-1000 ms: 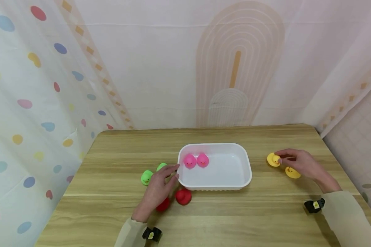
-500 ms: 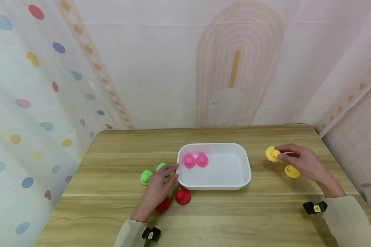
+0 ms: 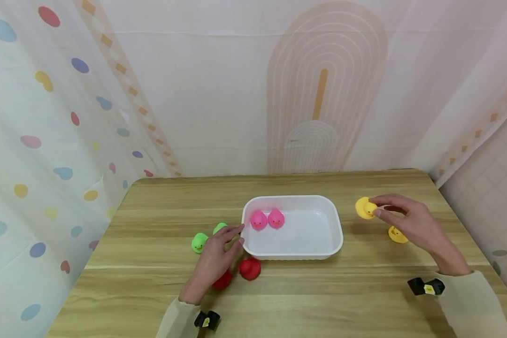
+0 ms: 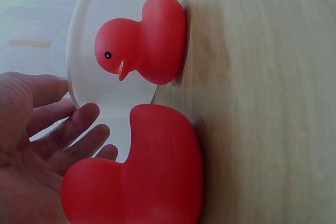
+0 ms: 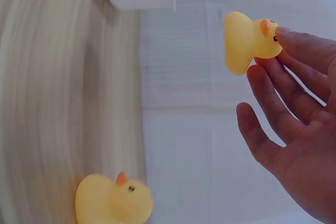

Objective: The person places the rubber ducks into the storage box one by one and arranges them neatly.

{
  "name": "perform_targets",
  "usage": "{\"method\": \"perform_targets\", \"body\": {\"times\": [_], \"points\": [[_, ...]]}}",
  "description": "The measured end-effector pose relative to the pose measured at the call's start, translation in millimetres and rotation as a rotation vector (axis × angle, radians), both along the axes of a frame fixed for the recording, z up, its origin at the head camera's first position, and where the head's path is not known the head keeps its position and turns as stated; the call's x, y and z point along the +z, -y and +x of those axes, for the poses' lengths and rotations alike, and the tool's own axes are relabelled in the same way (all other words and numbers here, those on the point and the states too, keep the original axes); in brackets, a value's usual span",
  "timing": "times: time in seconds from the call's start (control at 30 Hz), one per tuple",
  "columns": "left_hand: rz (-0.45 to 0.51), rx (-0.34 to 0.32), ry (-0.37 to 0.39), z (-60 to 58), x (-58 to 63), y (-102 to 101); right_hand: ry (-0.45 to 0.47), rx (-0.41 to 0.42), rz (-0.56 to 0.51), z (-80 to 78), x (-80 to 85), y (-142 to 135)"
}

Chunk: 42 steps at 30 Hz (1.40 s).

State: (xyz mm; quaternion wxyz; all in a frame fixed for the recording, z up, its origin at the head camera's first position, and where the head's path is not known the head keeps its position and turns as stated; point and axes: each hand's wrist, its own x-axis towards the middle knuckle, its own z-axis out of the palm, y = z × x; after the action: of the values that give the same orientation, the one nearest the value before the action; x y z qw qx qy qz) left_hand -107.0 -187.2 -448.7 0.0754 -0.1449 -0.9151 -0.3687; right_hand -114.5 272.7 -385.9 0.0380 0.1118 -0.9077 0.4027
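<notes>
My right hand (image 3: 418, 227) pinches a yellow rubber duck (image 3: 364, 208) by its head between thumb and fingertips. In the right wrist view this duck (image 5: 239, 44) is lifted clear of the table. A second yellow duck (image 3: 397, 234) sits on the wood below that hand. My left hand (image 3: 213, 256) has its fingers loosely extended, the tips touching the left rim of a white tray (image 3: 312, 257). Two pink ducks (image 3: 276, 218) sit side by side in the tray's left part. Close to the left hand are a red duck (image 4: 163, 40) and another red duck (image 4: 163, 166), partly cut off by the frame.
Two green ducks (image 3: 199, 242) lie left of the tray, one partly hidden behind the left hand. Everything rests on a wooden table (image 3: 312, 300). A patterned curtain (image 3: 219, 103) hangs along its back and left sides.
The right hand has raised one yellow duck off the table and moved it slightly left and away from me. The left hand stays at the tray's rim.
</notes>
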Motion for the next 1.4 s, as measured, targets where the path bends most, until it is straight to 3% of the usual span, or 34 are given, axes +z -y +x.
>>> {"method": "perform_targets", "body": {"times": [0.83,1.4], "points": [[-0.008,-0.001,0.004,1.0,0.9,-0.7,-0.068,0.081,-0.081,1.7,11.0,44.3],[-0.005,-0.001,0.025,1.3,1.9,-1.1,-0.095,0.156,-0.098,-7.4,4.9,72.9]]}}
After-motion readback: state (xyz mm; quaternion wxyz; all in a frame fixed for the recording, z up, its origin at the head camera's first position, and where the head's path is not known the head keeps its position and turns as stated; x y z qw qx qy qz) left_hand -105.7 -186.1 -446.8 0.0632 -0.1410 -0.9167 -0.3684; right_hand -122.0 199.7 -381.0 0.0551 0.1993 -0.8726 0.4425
